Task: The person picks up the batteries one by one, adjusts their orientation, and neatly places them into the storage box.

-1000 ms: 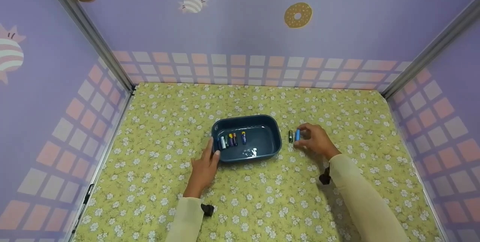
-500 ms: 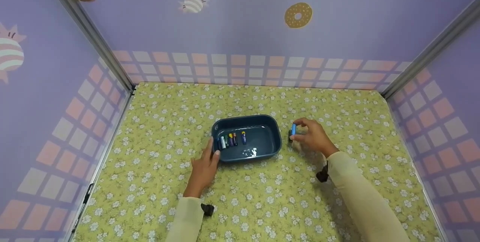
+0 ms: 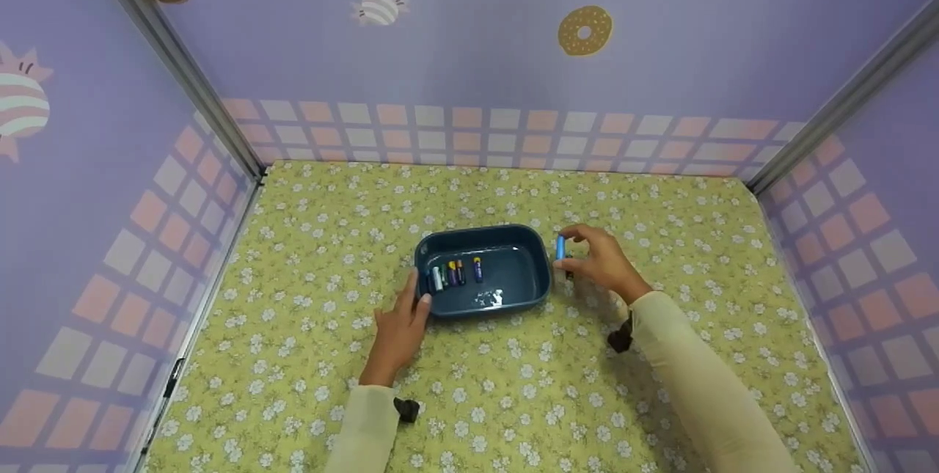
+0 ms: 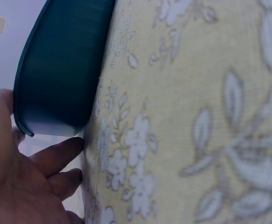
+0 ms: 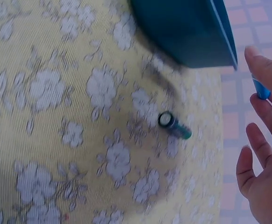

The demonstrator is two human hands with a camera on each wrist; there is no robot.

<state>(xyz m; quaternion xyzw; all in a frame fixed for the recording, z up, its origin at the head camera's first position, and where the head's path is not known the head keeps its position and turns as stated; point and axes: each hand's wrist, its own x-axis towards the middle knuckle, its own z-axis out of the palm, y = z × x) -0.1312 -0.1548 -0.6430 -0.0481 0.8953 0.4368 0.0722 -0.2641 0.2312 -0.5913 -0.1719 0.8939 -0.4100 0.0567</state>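
Observation:
My right hand [image 3: 605, 264] pinches a blue battery [image 3: 560, 247] between thumb and fingers, raised just outside the right rim of a dark blue-green basin [image 3: 548, 275]. Below that hand, a dark battery with a green end [image 5: 175, 126] lies on the cloth, mostly covered by the hand in the head view. My left hand [image 3: 400, 330] rests against the basin's left end, with its fingers extended along the outer wall [image 4: 61, 70] and the thumb at the front rim. Inside the basin, several batteries [image 3: 452, 273] lie side by side near the left end. One purple battery with a yellow end [image 3: 477, 269] lies apart from them.
A yellow flowered cloth [image 3: 469, 400] covers the tabletop. Purple panels with a checked border [image 3: 506, 119] enclose the back and both sides, joined by metal posts [image 3: 770, 169] at the corners.
My right hand has lifted the blue battery off the cloth and carried it left, over the dark battery, to the basin's right rim. My left hand and the basin have stayed still.

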